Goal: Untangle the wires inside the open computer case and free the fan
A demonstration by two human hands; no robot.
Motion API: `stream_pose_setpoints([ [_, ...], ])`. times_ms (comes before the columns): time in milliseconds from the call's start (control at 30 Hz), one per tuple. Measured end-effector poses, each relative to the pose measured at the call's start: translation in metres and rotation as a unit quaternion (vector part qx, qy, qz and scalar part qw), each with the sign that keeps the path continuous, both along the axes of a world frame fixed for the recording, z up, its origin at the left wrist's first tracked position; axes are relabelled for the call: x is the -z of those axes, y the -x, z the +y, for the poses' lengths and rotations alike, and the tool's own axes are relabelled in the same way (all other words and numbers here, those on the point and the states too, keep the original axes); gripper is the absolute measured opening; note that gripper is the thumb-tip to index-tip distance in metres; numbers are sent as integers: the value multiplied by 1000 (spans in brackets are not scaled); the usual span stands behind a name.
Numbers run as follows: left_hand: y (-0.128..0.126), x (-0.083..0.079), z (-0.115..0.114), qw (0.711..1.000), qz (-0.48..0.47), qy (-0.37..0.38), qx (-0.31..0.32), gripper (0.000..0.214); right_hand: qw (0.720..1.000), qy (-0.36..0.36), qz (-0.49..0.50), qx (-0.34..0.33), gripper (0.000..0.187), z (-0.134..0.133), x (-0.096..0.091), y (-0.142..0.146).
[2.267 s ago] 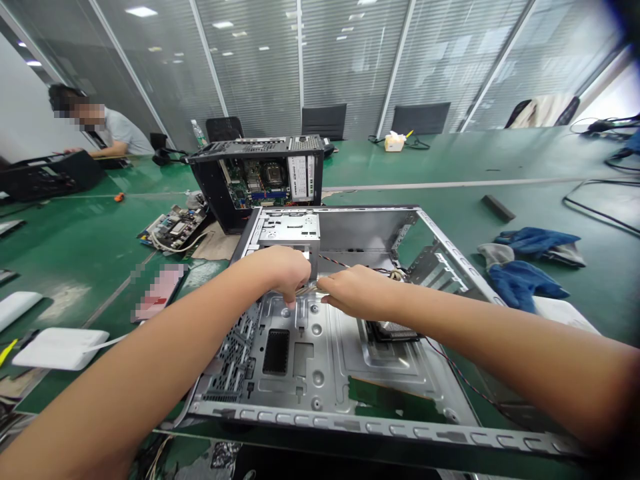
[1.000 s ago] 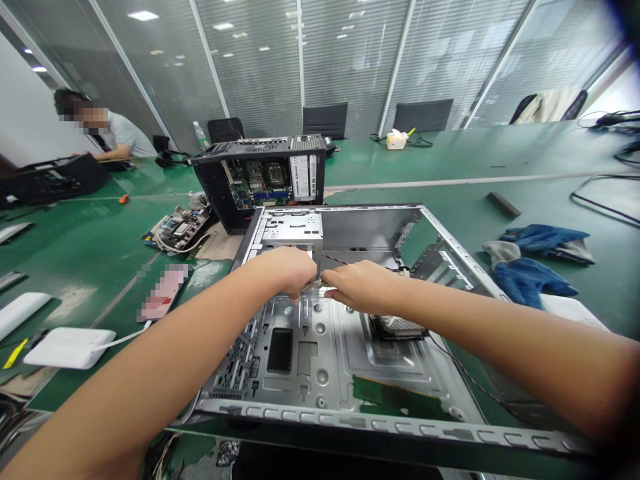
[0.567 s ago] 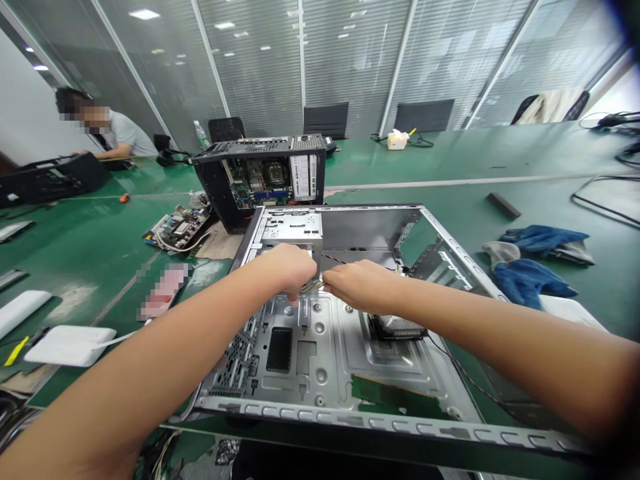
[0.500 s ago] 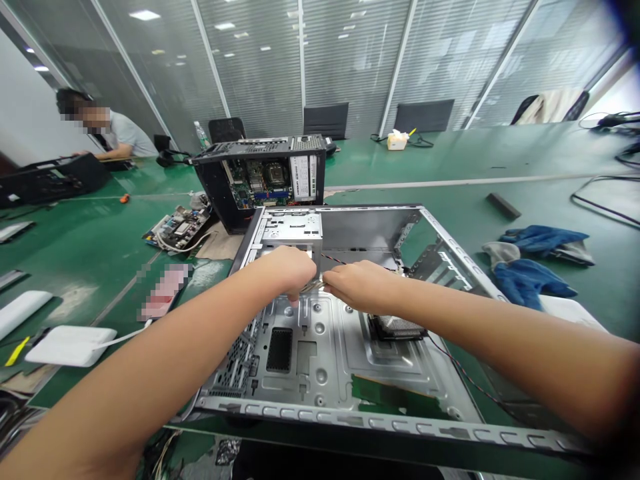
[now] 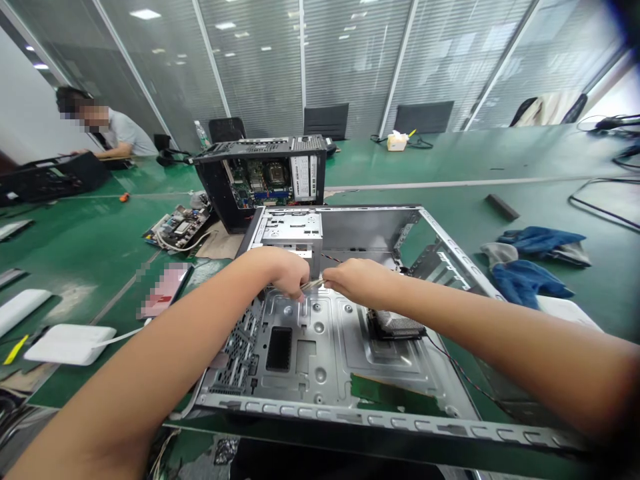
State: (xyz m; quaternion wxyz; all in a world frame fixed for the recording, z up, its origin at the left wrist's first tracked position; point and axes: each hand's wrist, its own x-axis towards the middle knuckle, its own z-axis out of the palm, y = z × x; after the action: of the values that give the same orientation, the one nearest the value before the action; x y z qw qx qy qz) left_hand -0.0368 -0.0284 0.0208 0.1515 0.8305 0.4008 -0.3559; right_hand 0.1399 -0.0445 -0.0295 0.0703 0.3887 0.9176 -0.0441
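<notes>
Holding what seems a wire bundle point(image 5: 314, 285) between them, the left hand point(image 5: 287, 272) and right hand point(image 5: 354, 281) each have a closed grip, over the open computer case point(image 5: 330, 353) on the table point(image 5: 450, 167).

The bare left arm point(image 5: 165, 353) reaches from the near left, wrist bent, its left hand point(image 5: 289, 272) curled and pinching downward. From the near right extends the bare right arm point(image 5: 490, 327), wrist almost straight; the right hand point(image 5: 356, 280), back upward, pinches just beside the other, slightly apart.
</notes>
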Motion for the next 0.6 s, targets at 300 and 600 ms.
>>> stream_pose_setpoints([
  [300, 15, 4, 10, 988, -76, 108, -76, 19, 1000, 12, 7, -2, 30, 0, 1, 0],
  [600, 6, 2, 8, 999, -31, -1, -7, 17, 1000, -6, 20, -23, 25, -3, 2, -2],
])
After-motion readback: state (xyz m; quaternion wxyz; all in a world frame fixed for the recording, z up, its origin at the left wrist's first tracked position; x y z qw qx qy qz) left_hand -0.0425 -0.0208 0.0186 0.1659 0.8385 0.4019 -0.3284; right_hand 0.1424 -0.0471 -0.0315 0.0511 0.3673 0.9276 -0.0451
